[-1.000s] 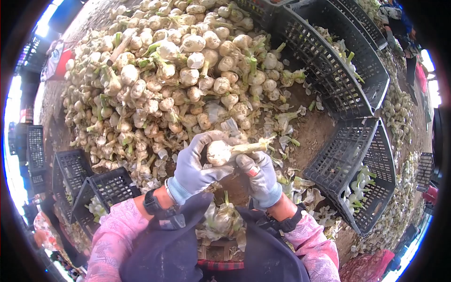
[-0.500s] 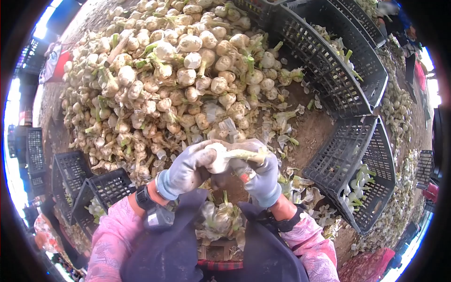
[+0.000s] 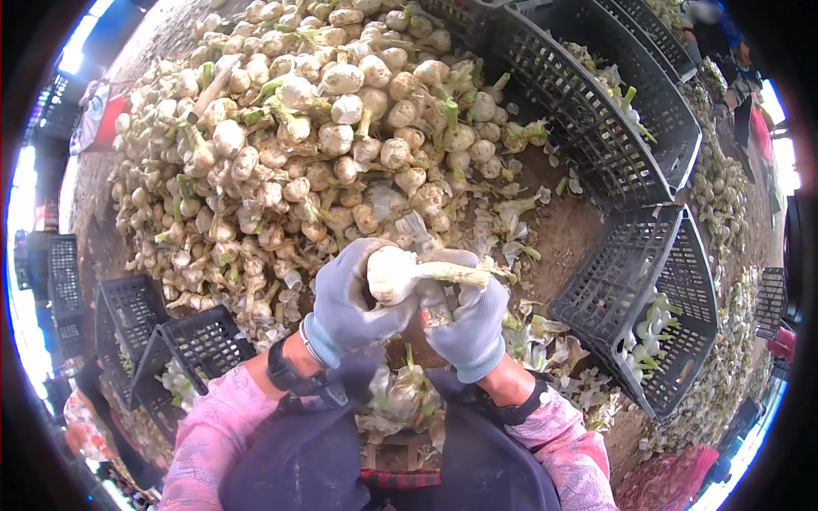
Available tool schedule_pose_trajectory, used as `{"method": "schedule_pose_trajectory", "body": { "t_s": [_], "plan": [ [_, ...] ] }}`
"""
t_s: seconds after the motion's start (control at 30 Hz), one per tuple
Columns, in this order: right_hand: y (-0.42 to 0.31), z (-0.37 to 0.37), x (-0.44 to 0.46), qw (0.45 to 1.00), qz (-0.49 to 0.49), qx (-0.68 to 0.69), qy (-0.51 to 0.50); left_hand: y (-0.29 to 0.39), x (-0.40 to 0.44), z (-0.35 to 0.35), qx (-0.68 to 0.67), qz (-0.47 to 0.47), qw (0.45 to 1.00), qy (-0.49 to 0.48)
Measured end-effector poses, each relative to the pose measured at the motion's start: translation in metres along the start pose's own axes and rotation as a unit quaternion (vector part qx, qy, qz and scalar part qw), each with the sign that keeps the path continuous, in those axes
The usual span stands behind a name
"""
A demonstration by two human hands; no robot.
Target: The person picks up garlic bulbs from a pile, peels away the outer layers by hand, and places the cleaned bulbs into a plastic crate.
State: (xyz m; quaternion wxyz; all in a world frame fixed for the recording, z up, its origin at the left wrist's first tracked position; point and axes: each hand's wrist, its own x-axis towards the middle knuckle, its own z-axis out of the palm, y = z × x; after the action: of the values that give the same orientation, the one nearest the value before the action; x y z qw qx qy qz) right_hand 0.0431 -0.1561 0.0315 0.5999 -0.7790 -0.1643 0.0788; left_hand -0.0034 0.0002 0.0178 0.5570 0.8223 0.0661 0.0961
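Note:
Both my hands wear grey gloves and meet in front of the garlic pile. My left hand is closed around the white head of a garlic bulb. The bulb's long pale stem points right, across the closed fingers of my right hand, which grips at the stem. A small red-and-white patch shows by my right thumb; what it belongs to I cannot make out. Below, between my knees, lies a heap of loose garlic skins.
Black plastic crates stand at right, one holding trimmed garlic. A large crate is at upper right, and another crate sits at lower left. Peelings litter the ground. Part of another person shows at far right.
My left hand has turned and now wraps the bulb from below and the left, leaving more of the head showing. Both hands stay close together; the stem still points right.

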Motion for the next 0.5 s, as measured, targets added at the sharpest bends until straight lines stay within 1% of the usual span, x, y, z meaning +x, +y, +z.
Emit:
{"method": "schedule_pose_trajectory", "body": {
  "t_s": [0.03, 0.1, 0.2, 0.3, 0.4, 0.43, 0.5],
  "plan": [
    [-0.001, -0.001, 0.001, 1.0, -0.005, -0.01, 0.004, 0.0, -0.001, 0.002, 0.008, 0.01, 1.0, 0.012],
    [0.003, 0.0, 0.001, 0.999, 0.013, 0.03, 0.004, 0.0, -0.002, 0.004, 0.026, 0.03, 0.999, 0.035],
    [0.006, 0.0, -0.001, 0.998, 0.039, 0.054, 0.002, -0.005, -0.002, 0.002, 0.109, 0.122, 0.986, 0.043],
    [0.006, -0.002, -0.002, 0.996, 0.068, 0.057, -0.013, -0.006, -0.006, 0.012, 0.0, 0.063, 0.994, 0.085],
    [0.01, -0.001, -0.001, 0.995, 0.088, 0.038, -0.019, -0.003, -0.003, 0.007, 0.068, 0.077, 0.994, 0.038],
    [0.013, -0.001, 0.0, 0.995, 0.093, 0.028, -0.019, -0.006, -0.005, 0.01, 0.054, 0.063, 0.996, 0.042],
    [0.016, 0.0, 0.001, 0.999, 0.044, 0.017, -0.003, -0.014, -0.009, 0.016, 0.026, 0.036, 0.998, 0.047]
  ]
}}
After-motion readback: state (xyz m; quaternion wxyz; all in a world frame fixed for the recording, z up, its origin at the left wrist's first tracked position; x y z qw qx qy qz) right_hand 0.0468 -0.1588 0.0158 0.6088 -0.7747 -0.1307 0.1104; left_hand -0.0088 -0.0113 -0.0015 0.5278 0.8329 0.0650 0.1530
